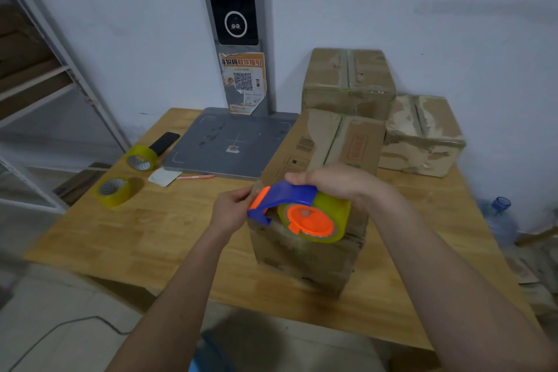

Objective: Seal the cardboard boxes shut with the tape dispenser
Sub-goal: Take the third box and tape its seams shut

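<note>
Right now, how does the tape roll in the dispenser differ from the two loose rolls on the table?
The roll in the tape dispenser is mounted on an orange hub, held above the nearest cardboard box by the right hand, with the left hand pinching at its front end. The two loose rolls lie untouched on the wooden table to the left, their cores bare. All three are yellowish clear tape.

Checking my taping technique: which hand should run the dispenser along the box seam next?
Probably the right hand: it already grips the dispenser over the box. The left hand only pinches at its front end.
</note>
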